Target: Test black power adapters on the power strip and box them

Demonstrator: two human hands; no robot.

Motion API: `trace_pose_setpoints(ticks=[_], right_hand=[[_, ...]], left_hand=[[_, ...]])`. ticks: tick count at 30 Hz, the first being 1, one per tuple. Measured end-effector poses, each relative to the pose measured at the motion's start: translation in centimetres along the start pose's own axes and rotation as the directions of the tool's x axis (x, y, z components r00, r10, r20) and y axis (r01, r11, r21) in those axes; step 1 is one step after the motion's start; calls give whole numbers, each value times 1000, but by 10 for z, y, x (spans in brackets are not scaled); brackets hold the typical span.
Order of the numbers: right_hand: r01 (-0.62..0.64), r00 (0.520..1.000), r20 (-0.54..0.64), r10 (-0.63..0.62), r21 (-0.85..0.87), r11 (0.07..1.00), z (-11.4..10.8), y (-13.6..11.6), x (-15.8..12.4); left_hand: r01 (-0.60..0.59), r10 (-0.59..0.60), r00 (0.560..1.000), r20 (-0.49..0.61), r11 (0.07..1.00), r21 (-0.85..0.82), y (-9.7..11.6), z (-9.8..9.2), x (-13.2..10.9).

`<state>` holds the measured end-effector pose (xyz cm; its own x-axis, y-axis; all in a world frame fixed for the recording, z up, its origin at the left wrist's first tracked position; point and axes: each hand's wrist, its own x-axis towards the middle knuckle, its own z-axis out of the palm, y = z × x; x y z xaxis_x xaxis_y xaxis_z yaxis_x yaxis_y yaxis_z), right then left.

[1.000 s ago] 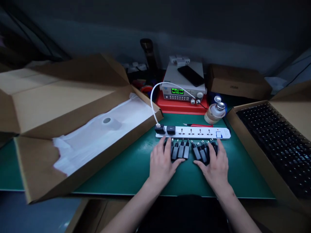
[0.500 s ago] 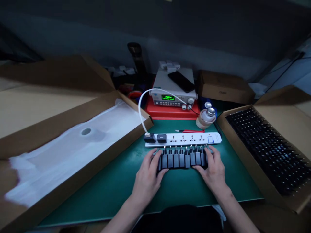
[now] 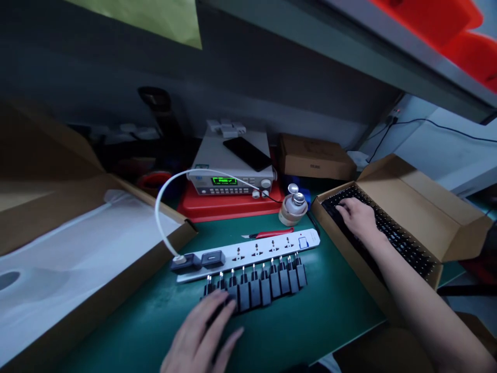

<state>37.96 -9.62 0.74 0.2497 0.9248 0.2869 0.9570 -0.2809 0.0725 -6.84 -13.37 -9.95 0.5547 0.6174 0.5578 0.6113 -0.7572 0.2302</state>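
Note:
A row of several black plug chargers [image 3: 254,291] lies on the green table, metal pins pointing toward the white power strip [image 3: 264,249]. My left hand [image 3: 204,334] is over the row's left end, fingers stretched and apart, partly covering the leftmost chargers. Over to the right, my right hand [image 3: 357,217] reaches into a cardboard box [image 3: 349,259] packed with more black chargers [image 3: 404,246]. Its fingers are bent over the chargers and look apart; the fingertips are partly hidden. Two black adapters sit in the strip's left sockets, one with a white cable [image 3: 159,207].
A tester [image 3: 233,178] with a green lit display stands on a red tray [image 3: 229,210], a phone [image 3: 247,153] on top. Near the strip lie a red-handled knife [image 3: 274,234] and a metal-capped bottle [image 3: 295,207]. A large open box [image 3: 163,248] stands left; a shelf [image 3: 368,57] overhangs.
Both hands have let go of the charger row. My right hand has moved right into the box of chargers; my left has shifted toward me. The view has turned right.

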Motion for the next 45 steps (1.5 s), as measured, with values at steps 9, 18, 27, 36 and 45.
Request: trace_pose_setpoints(ticks=[9, 18, 27, 36, 45], right_hand=[[142, 978, 177, -110, -176, 974, 31, -15, 33], [111, 992, 80, -100, -144, 983, -4, -2, 31], [625, 769, -325, -551, 562, 541, -83, -75, -87], [335, 863, -75, -500, 825, 456, -26, -75, -143], [-237, 971, 223, 84, 869, 435, 57, -61, -107]], left_hand=[[-186, 169, 977, 129, 973, 138, 23, 48, 35], [-155, 145, 983, 110, 984, 89, 25, 46, 35], [83, 3, 987, 164, 854, -514, 58, 1, 61], [168, -56, 972, 227, 843, -511, 35, -22, 12], [613, -601, 717, 353, 785, 90, -41, -49, -11]])
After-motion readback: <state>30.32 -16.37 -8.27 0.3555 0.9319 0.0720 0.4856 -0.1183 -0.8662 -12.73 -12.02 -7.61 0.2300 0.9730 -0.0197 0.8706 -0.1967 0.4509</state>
